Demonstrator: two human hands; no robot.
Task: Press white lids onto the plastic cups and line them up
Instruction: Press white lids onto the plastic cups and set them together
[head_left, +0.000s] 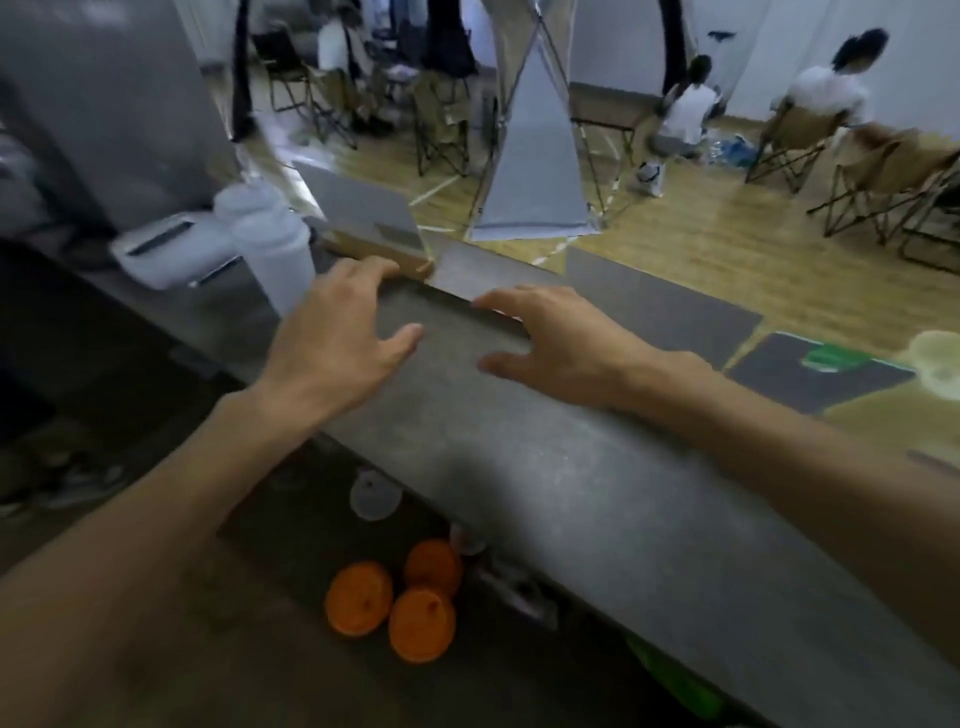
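Note:
Both of my hands hover over a grey counter ledge (545, 467) with fingers spread and nothing in them. My left hand (337, 338) is near the ledge's far end, its fingertips by a small wooden stand. My right hand (550, 343) is just to the right of it. Two lidded translucent plastic cups (270, 234) stand to the left of my left hand, blurred. On the lower surface below my left forearm lies a white lid (375, 499). Three orange lids (400, 603) lie close together nearer to me.
A wooden stand with a grey card (363, 218) sits at the ledge's far end. A white device (166, 249) lies left of the cups, in front of a large grey machine (104, 104). Beyond the ledge are folding chairs, seated people and a silver panel (530, 156).

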